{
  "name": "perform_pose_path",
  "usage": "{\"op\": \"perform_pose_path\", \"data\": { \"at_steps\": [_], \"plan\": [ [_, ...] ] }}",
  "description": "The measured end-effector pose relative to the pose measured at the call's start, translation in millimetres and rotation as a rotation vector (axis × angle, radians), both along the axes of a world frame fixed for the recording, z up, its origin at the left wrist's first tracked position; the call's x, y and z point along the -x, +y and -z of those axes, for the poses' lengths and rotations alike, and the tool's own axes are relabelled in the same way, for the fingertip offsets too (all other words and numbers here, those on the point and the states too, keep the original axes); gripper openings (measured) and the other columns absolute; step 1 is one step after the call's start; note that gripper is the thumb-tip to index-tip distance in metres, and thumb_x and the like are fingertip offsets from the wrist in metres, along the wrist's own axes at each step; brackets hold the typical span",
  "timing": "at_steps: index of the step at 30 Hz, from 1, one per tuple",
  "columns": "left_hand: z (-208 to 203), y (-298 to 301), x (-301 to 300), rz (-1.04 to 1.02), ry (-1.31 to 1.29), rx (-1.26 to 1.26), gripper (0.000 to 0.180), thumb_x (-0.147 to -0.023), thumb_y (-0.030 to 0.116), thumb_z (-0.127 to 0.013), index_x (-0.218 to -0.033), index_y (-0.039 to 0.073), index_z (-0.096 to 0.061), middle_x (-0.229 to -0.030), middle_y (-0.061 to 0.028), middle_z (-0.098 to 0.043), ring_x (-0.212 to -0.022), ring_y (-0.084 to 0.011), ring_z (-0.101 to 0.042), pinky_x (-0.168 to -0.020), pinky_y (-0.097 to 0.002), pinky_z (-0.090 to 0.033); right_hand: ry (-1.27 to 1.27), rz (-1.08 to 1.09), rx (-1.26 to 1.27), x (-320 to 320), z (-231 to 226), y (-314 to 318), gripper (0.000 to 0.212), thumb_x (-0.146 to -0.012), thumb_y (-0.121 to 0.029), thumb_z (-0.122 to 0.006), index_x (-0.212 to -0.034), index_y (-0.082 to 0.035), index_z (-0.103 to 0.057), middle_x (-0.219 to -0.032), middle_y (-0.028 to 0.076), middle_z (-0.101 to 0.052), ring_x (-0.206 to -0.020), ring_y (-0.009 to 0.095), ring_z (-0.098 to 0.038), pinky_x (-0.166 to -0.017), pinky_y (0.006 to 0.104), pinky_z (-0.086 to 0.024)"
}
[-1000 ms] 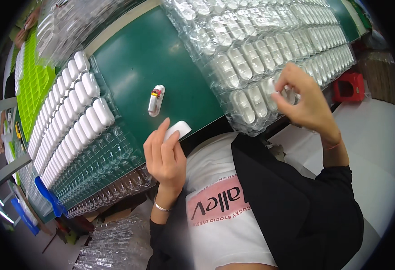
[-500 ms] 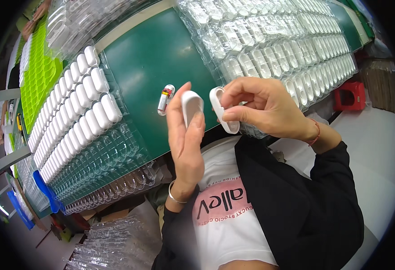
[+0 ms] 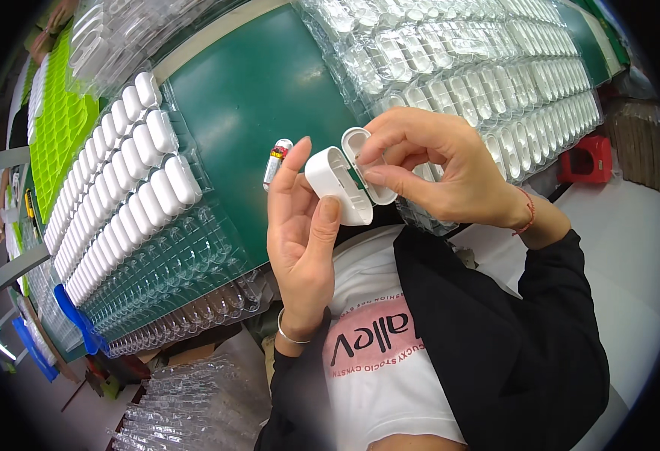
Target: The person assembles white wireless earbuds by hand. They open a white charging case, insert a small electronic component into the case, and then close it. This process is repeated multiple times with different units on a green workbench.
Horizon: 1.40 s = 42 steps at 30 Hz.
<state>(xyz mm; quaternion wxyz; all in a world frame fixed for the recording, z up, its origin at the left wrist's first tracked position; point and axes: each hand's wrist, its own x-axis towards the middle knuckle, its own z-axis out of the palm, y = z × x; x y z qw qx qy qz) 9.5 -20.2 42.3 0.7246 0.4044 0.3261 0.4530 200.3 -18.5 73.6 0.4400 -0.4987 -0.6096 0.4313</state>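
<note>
In my left hand is a white hollow case body, rounded like an earbud charging case, its open side turned toward the right. The thumb presses its lower face. A matching white oval lid is pinched between the thumb and fingers of my right hand. The lid stands on edge beside the body's open rim; whether the two touch I cannot tell. Behind my left fingers, a small white capsule-shaped piece with a red and yellow middle lies on the green table mat.
To the left, a clear tray holds rows of white case bodies, with bare clear pockets nearer me. Clear trays of white lids fill the right. A red plastic stool stands beyond them. Stacked clear trays sit below the table.
My left hand has turned the case body so its open side faces the lid. Both parts are now closer together. My right hand has shifted slightly left with the lid.
</note>
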Motion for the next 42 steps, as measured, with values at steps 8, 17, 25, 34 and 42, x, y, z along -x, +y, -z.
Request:
{"op": "perform_pose_path", "data": {
  "at_steps": [8,17,25,34,42],
  "plan": [
    [3,1,-1,-0.010,0.004,-0.061,0.051,-0.098,0.008,-0.057,-0.144,-0.004,-0.036,-0.137,-0.0162,-0.053,-0.125,-0.0201,-0.053,-0.105,-0.0335,-0.043,-0.271,-0.020,-0.260,1,2,3,0.014,-0.082,-0.001,-0.073,-0.094,-0.003,-0.066,-0.092,0.008,-0.064,-0.065,0.018,-0.064,-0.055,0.0276,-0.052],
    [8,-1,-4,-0.081,-0.010,-0.118,0.048,-0.092,-0.001,-0.065,-0.135,-0.002,-0.043,-0.122,-0.0144,-0.058,-0.115,-0.0203,-0.058,-0.098,-0.0336,-0.049,-0.473,0.000,-0.408,3,2,-2,0.019,-0.077,0.004,-0.074,-0.092,-0.003,-0.066,-0.096,0.012,-0.065,-0.072,0.022,-0.065,-0.057,0.0284,-0.052],
    [12,-2,0,-0.048,-0.117,-0.047,0.054,-0.086,0.009,-0.075,-0.130,-0.004,-0.046,-0.121,-0.0136,-0.061,-0.112,-0.0191,-0.060,-0.099,-0.0335,-0.046,-0.427,-0.020,-0.343,4,-6,-3,0.017,-0.076,0.007,-0.070,-0.089,-0.003,-0.065,-0.093,0.010,-0.064,-0.072,0.025,-0.064,-0.058,0.0296,-0.051],
    [18,-4,4,-0.056,-0.242,-0.079,0.051,-0.085,0.010,-0.077,-0.125,0.001,-0.047,-0.121,-0.0114,-0.059,-0.113,-0.0184,-0.058,-0.100,-0.0340,-0.045,-0.237,-0.106,-0.205,4,-13,5,0.010,-0.081,-0.003,-0.071,-0.088,-0.006,-0.066,-0.083,0.006,-0.064,-0.069,0.026,-0.064,-0.057,0.0327,-0.048],
    [20,-11,11,-0.169,-0.156,-0.128,0.049,-0.089,-0.001,-0.069,-0.130,0.000,-0.042,-0.122,-0.0142,-0.057,-0.108,-0.0192,-0.060,-0.093,-0.0331,-0.051,-0.300,-0.139,-0.380,10,-16,17,0.018,-0.079,0.000,-0.076,-0.096,-0.004,-0.072,-0.083,0.007,-0.062,-0.064,0.017,-0.057,-0.057,0.0287,-0.047]
  ]
}}
